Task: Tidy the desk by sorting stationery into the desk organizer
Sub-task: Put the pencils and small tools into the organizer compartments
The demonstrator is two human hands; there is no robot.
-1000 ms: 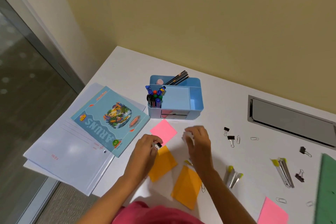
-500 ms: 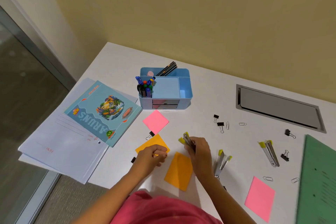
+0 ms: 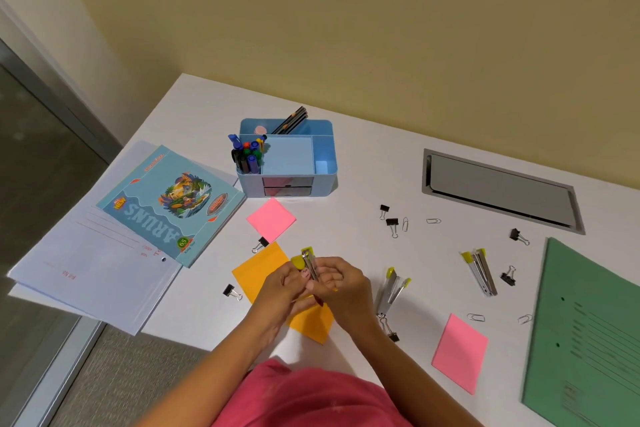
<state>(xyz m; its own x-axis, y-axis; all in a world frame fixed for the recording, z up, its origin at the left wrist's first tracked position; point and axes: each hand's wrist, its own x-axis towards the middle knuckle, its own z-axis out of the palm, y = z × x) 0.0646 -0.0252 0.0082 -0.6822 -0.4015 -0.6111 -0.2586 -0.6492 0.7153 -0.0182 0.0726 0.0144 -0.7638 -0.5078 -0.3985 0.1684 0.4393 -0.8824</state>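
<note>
1. The desk (image 3: pixel 363 184) had a white, smooth, matt top.
2. The organizer (image 3: pixel 325 180) was pale blue plastic, smooth, with a faint sheen.
3. The stapler (image 3: pixel 309 263) was bright, shiny bare metal with yellow plastic caps. The second stapler (image 3: pixel 391 291) and third stapler (image 3: pixel 479 272) looked alike.
4. The binder clip (image 3: pixel 392 222) had a black matt body and thin bright wire handles.
5. The paper clip (image 3: pixel 433 220) was bright wire.
6. The pink note (image 3: pixel 271 219) and orange note (image 3: pixel 258 269) were matt paper.
7. The notebook (image 3: pixel 173 204) had a glossy printed cover.
8. The sheets (image 3: pixel 86 274) were plain white paper.
9. The folder (image 3: pixel 588 333) was green matt card.
10. The hatch (image 3: pixel 498 189) was grey brushed metal with a dull sheen.
11. The shirt (image 3: pixel 311 399) was pink cloth.
12. The floor (image 3: pixel 121 378) looked grey and rough, like carpet.
</note>
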